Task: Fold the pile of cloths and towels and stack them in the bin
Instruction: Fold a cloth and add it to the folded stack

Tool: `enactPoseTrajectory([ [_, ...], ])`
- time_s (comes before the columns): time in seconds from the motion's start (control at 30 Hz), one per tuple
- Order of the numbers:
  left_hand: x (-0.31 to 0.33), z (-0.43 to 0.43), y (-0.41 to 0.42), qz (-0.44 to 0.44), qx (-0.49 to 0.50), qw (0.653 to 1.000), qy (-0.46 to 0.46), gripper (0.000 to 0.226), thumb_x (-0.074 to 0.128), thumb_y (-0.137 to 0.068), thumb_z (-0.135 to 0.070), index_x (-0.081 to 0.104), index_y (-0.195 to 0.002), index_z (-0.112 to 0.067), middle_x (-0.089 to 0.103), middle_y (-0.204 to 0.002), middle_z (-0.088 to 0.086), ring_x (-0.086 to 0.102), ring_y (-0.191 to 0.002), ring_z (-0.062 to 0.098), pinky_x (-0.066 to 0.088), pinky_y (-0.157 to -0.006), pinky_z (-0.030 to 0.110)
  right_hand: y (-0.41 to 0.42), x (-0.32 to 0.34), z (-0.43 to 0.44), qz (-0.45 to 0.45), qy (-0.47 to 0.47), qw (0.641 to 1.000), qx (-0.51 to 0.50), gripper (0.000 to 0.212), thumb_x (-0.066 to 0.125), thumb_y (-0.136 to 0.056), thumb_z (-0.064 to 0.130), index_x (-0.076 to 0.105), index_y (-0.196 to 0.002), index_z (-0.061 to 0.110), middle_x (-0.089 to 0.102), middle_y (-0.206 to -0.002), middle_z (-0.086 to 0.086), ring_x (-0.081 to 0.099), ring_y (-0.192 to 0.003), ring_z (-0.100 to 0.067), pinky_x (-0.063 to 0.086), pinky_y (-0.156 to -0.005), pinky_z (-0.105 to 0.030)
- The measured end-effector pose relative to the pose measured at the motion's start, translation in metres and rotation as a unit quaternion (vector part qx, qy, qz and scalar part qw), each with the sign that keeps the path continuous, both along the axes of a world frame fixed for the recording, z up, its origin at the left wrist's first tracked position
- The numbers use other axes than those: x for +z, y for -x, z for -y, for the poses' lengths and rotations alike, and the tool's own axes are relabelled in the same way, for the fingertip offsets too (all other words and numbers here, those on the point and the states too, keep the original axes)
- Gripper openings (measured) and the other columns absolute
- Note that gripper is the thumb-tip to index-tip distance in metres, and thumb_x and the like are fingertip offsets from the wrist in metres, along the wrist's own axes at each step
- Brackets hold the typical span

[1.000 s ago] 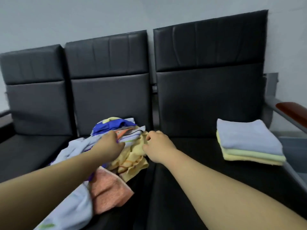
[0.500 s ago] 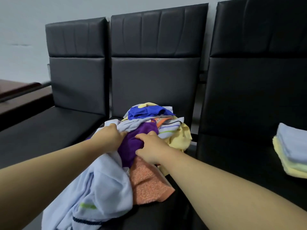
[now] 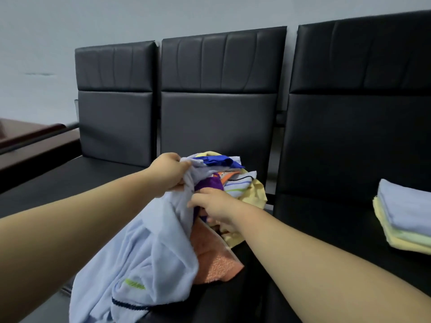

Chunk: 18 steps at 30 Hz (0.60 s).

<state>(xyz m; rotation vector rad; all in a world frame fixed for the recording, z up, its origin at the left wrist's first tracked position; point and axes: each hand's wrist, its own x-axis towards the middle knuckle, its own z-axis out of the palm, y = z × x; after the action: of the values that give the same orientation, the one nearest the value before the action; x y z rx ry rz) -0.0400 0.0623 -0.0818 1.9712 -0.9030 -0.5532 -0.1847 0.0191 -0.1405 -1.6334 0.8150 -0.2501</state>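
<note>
A row of three black padded seats (image 3: 221, 127) stands against a pale grey wall (image 3: 70, 24), with a dark wooden armrest (image 3: 35, 141) at the far left. The unfolded pile of cloths (image 3: 235, 180) sits on the middle seat, up near its backrest: a royal blue cloth (image 3: 219, 160) on top, a striped cloth (image 3: 240, 183) and a purple cloth (image 3: 210, 184) below it, a yellow cloth (image 3: 256, 192) spilling to the right, and an orange cloth (image 3: 214, 259) lying flat towards the front edge. A large pale blue towel (image 3: 149, 248), marked with a green dash and a dark stripe near its lower end, hangs rumpled from the pile down over the seat front. The left hand (image 3: 169, 173) has its fingers curled tight round the towel's upper edge, lifted just above the pile. The right hand (image 3: 217, 206) reaches in lower, its fingers bent against the towel's fold right beside the purple cloth; whether they have actually caught the fabric cannot be told. On the right-hand seat, well apart from the pile, lies a folded stack (image 3: 405, 217), pale blue on top with green and yellow layers beneath.
</note>
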Motion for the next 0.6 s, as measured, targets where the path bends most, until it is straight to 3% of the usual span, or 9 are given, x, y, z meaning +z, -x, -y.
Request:
enactPoseTrajectory([
  [0.1, 0.019, 0.001, 0.023, -0.049, -0.03, 0.998, 0.033, 0.015, 0.056, -0.101, -0.019, 0.06, -0.092, -0.009, 0.066, -0.071, 0.009, 0.066, -0.059, 0.017, 0.06, -0.057, 0.031, 0.01, 0.001, 0.0, -0.002, 0.014, 1.0, -0.007, 0.044, 0.078, -0.061, 0.047, 0.072, -0.094, 0.019, 0.071, -0.089, -0.016, 0.059, -0.076, -0.025, 0.049, -0.067, -0.041],
  [0.17, 0.028, 0.0, 0.03, -0.056, -0.044, 0.996, 0.05, 0.014, 0.057, -0.101, -0.02, 0.064, -0.097, -0.008, 0.07, -0.067, 0.006, 0.069, -0.059, 0.014, 0.061, -0.062, 0.033, 0.021, 0.007, 0.001, -0.008, 0.043, 0.999, -0.021, 0.038, 0.079, -0.066, 0.044, 0.073, -0.093, 0.018, 0.075, -0.095, -0.022, 0.067, -0.078, -0.03, 0.061, -0.078, -0.046],
  [0.23, 0.033, -0.003, 0.033, -0.068, -0.057, 0.994, 0.058, 0.015, 0.058, -0.102, -0.021, 0.065, -0.102, -0.007, 0.075, -0.075, 0.009, 0.074, -0.067, 0.018, 0.063, -0.07, 0.036, 0.031, 0.019, 0.002, -0.007, 0.063, 0.997, -0.032, 0.022, 0.077, -0.076, 0.031, 0.072, -0.089, 0.014, 0.075, -0.096, -0.023, 0.074, -0.084, -0.037, 0.064, -0.083, -0.053],
  [0.3, 0.031, -0.005, 0.032, -0.064, -0.057, 0.996, 0.039, 0.017, 0.06, -0.101, -0.025, 0.064, -0.104, -0.009, 0.077, -0.09, 0.013, 0.075, -0.077, 0.021, 0.063, -0.077, 0.038, 0.038, 0.028, 0.007, -0.001, 0.089, 0.996, -0.031, 0.007, 0.072, -0.088, 0.019, 0.068, -0.083, 0.016, 0.072, -0.087, -0.014, 0.072, -0.081, -0.031, 0.064, -0.076, -0.044],
  [0.4, 0.025, -0.014, 0.029, -0.006, -0.055, 0.997, -0.051, 0.022, 0.06, -0.099, -0.035, 0.065, -0.106, -0.015, 0.069, -0.098, 0.008, 0.064, -0.08, 0.021, 0.054, -0.073, 0.033, 0.043, 0.044, 0.01, 0.017, 0.112, 0.991, -0.066, 0.026, 0.068, -0.088, 0.016, 0.062, -0.064, 0.023, 0.063, -0.073, -0.003, 0.059, -0.075, -0.026, 0.061, -0.073, -0.045],
  [0.5, 0.017, -0.025, 0.028, 0.028, -0.103, 0.986, -0.131, 0.022, 0.059, -0.095, -0.042, 0.067, -0.099, -0.022, 0.06, -0.094, -0.002, 0.051, -0.081, 0.018, 0.041, -0.07, 0.031, 0.047, 0.063, 0.015, 0.026, 0.134, 0.986, -0.095, 0.04, 0.065, -0.086, 0.012, 0.06, -0.048, 0.026, 0.053, -0.048, 0.01, 0.05, -0.063, -0.021, 0.048, -0.061, -0.035],
  [0.6, 0.014, -0.039, 0.023, 0.012, -0.164, 0.978, -0.124, 0.025, 0.058, -0.09, -0.058, 0.071, -0.09, -0.036, 0.063, -0.096, -0.012, 0.053, -0.09, 0.011, 0.042, -0.082, 0.031, 0.051, 0.082, 0.021, 0.067, 0.133, 0.982, -0.113, 0.03, 0.064, -0.081, 0.011, 0.062, -0.053, 0.023, 0.059, -0.059, 0.001, 0.056, -0.066, -0.023, 0.058, -0.063, -0.044],
])
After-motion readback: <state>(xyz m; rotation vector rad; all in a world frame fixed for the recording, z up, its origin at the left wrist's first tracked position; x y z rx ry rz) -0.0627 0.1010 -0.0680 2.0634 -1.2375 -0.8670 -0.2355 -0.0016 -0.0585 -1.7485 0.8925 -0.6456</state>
